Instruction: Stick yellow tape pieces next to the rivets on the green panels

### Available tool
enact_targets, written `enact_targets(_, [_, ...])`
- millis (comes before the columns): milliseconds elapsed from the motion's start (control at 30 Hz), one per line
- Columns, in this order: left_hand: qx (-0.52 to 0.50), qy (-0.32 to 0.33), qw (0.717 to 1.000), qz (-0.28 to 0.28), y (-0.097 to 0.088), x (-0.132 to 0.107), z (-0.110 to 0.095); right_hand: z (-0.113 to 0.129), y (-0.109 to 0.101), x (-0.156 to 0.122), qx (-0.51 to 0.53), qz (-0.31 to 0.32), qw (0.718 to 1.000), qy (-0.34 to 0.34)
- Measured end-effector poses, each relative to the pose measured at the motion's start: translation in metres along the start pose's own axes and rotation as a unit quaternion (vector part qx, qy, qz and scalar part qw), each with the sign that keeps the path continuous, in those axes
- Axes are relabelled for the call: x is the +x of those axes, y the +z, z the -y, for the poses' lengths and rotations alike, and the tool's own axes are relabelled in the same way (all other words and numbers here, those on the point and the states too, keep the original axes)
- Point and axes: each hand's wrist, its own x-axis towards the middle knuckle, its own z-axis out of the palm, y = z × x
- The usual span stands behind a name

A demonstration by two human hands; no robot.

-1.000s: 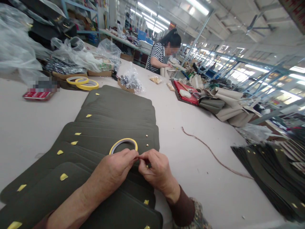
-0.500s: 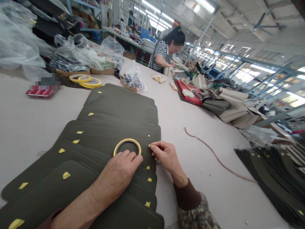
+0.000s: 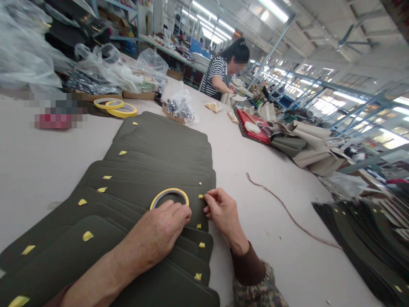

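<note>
A fanned stack of dark olive panels lies on the white table, each with small yellow tape pieces at its corners. My left hand is closed on a yellow tape roll that rests on one panel. My right hand sits at that panel's right edge, fingers curled, fingertips pressing a yellow tape piece over a spot near a brass stud.
Two more yellow tape rolls lie at the back left by plastic bags. A brown cord trails across the table. More dark panels are stacked at right. A person in a striped shirt works at the far end beside a red tray.
My hands, pinched together at the roll a second ago, have separated. My right hand moved right to the panel's edge, where a yellow tape piece now covers a stud. My left stayed on the roll.
</note>
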Motion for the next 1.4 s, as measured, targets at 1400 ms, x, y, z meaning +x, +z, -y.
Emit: enact_targets(1400, [0.024,0.042,0.994,-0.094,0.003,-0.006,0.009,0.027,-0.004,-0.026,-0.023,0.063,0.965,-0.255])
